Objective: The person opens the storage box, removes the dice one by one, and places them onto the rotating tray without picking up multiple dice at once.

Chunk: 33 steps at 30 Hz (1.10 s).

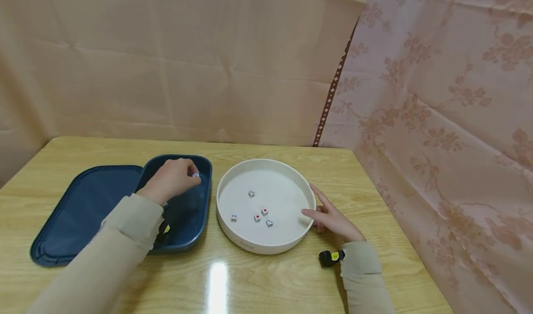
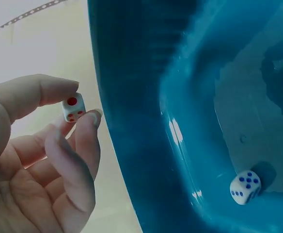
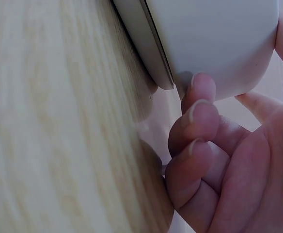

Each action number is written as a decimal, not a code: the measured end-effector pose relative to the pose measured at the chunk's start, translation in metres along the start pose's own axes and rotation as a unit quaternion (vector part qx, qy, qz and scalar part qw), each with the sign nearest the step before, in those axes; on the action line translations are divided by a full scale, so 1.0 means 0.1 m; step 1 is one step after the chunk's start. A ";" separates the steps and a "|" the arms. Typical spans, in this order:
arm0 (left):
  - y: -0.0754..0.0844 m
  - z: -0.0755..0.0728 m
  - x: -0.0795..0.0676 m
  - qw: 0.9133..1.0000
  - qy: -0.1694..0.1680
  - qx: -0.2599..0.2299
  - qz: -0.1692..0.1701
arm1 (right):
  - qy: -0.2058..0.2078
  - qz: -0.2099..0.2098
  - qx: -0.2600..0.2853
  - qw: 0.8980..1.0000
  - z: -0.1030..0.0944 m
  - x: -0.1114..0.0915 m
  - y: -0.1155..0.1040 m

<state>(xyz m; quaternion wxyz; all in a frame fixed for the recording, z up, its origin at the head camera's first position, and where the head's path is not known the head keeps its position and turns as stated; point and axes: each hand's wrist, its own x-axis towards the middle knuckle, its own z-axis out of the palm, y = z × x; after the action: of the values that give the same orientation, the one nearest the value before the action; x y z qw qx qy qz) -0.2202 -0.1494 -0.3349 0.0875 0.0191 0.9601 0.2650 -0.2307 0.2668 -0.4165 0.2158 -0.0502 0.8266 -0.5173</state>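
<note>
Between the thumb and fingertips of my left hand [image 1: 174, 179] is a small white die [image 2: 73, 108], pinched above the deep dark-blue bin [image 1: 193, 214]. Red pips show on two of its faces in the left wrist view. Another die with blue pips [image 2: 245, 188] lies on the bin floor. To the right stands a round white tray [image 1: 276, 180]. Several dice [image 1: 257, 218] lie scattered inside it. My right hand [image 1: 335, 219] grips the tray's right side, thumb over the rim and fingers against the outer wall [image 3: 219, 43].
A flat dark-blue lid or tray [image 1: 93, 207] lies left of the bin, partly under my left forearm. A black wrist camera [image 1: 331, 258] sits at my right cuff. Beige cloth [image 1: 187, 64] hangs behind the wooden table [image 1: 266, 286], and pink floral cloth [image 1: 441, 110] hangs at the right.
</note>
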 end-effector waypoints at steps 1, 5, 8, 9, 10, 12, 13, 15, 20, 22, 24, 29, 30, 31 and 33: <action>0.01 0.01 0.00 1.000 0.001 0.000 0.002 | 0.001 -0.001 0.000 1.000 0.00 0.00 0.00; 0.07 0.03 0.02 1.000 0.008 -0.002 0.011 | 0.000 -0.002 0.000 1.000 -0.01 0.01 0.02; 0.12 0.04 0.02 1.000 0.013 -0.006 0.017 | 0.002 -0.001 0.001 1.000 -0.01 0.01 0.03; 0.14 0.04 0.02 1.000 0.014 -0.008 0.019 | 0.004 0.000 0.002 1.000 -0.01 0.01 0.03; 0.16 0.05 0.02 1.000 0.015 -0.011 0.020 | 0.006 0.001 0.002 1.000 0.00 0.01 0.03; 0.20 0.06 0.03 0.999 0.017 -0.015 0.023 | 0.007 0.001 0.000 1.000 0.00 0.01 0.03; 0.23 0.06 0.03 0.999 0.017 -0.017 0.025 | 0.010 0.004 0.002 1.000 0.00 0.01 0.03; 0.27 0.08 0.04 0.999 0.017 -0.021 0.027 | 0.011 0.005 -0.001 1.000 0.00 0.02 0.03; 0.36 0.14 0.05 0.999 0.005 -0.035 0.024 | 0.010 0.007 -0.003 1.000 0.00 0.02 0.02; 0.39 0.16 0.06 0.999 0.003 -0.039 0.024 | 0.008 0.005 -0.002 1.000 0.00 0.01 0.01; 0.43 0.19 0.06 0.999 0.001 -0.043 0.024 | 0.006 0.003 -0.002 1.000 0.00 0.01 0.00; 0.52 0.24 0.07 0.999 -0.008 -0.048 0.023 | 0.002 0.000 -0.005 1.000 -0.01 -0.01 -0.01; 0.55 0.25 0.07 0.999 -0.010 -0.047 0.024 | 0.003 0.001 -0.005 1.000 -0.01 -0.01 -0.01; 0.57 0.26 0.08 0.999 -0.011 -0.045 0.026 | 0.002 0.000 -0.005 1.000 -0.01 -0.01 -0.01; 0.61 0.28 0.10 0.999 -0.015 -0.044 0.026 | 0.001 0.001 -0.005 1.000 -0.01 -0.01 -0.02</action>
<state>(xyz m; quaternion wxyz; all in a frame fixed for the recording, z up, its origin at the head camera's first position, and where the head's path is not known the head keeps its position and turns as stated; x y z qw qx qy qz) -0.2254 -0.0825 -0.3288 0.0957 0.0440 0.9452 0.3092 -0.2301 0.2673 -0.4143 0.2152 -0.0501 0.8295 -0.5129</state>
